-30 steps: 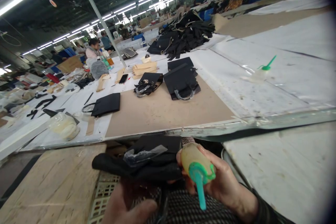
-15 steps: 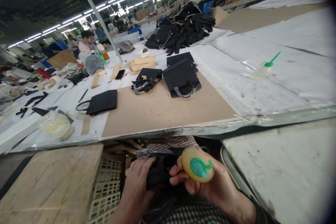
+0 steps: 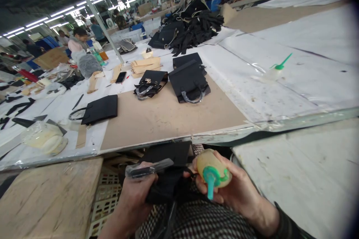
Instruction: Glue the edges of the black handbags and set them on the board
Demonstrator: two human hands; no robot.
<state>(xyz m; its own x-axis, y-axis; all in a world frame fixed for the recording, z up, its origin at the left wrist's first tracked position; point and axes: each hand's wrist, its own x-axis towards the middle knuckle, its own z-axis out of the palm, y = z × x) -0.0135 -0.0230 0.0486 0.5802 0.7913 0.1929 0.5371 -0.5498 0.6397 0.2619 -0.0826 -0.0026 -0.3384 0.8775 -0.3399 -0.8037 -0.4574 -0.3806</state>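
Note:
A black handbag (image 3: pixel 168 153) lies across my lap, below the table's front edge. My left hand (image 3: pixel 137 190) is closed on its near side, and the plastic-wrapped handle (image 3: pixel 148 168) crosses over that hand's fingers. In my right hand (image 3: pixel 232 190) is a yellowish squeeze bottle (image 3: pixel 206 160) with a green cap, its teal nozzle pointing down and toward me. The bottle's tip is just right of the bag's black flaps; whether it touches them I cannot tell. My right fingertips behind the bottle are partly hidden.
On the table's brown board (image 3: pixel 168 119) are black handbags (image 3: pixel 187 80). A second green-tipped bottle (image 3: pixel 276 71) lies right, a plastic-covered tub (image 3: pixel 47 138) left. Black pieces (image 3: pixel 196 26) are heaped behind. A plastic crate (image 3: pixel 105 194) stands beside my left arm. Co-workers are farther back.
The handbag has been turned and opened out, with its dark panel now showing toward the table. My left hand has shifted left. The bottle's nozzle has tipped further down.

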